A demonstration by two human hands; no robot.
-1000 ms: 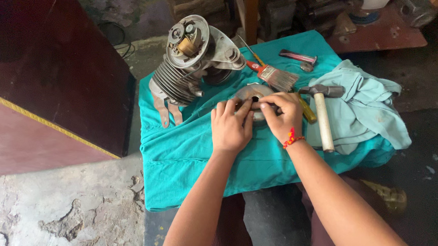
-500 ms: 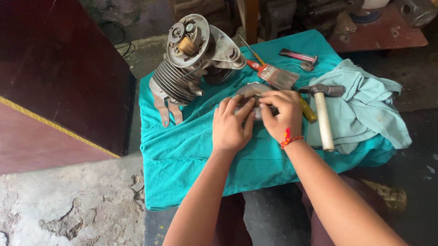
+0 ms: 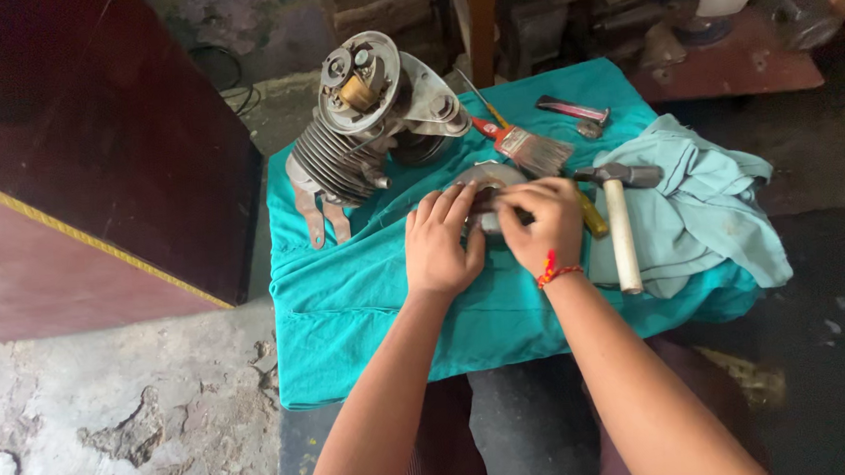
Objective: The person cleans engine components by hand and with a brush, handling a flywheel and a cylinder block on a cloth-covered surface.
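Observation:
A round grey metal part [image 3: 493,177] lies on the teal cloth [image 3: 368,298], mostly hidden under both hands. My left hand [image 3: 439,241] rests on its left side with the fingers laid over its rim. My right hand [image 3: 545,219], with a red thread at the wrist, grips the part from the right, fingers curled around a dark piece at its centre. Behind the hands stands a finned engine cylinder block [image 3: 364,125] with a round plate on top.
A paintbrush [image 3: 524,143], a hammer with a pale handle [image 3: 619,219], a yellow-handled tool [image 3: 591,216] and a small dark tool [image 3: 575,112] lie on the cloth. A crumpled pale green rag [image 3: 700,204] is at the right. A dark wooden board [image 3: 90,139] stands left.
Both hands have stayed on the round part; the right hand's fingers shifted slightly over its centre. The view moved a little.

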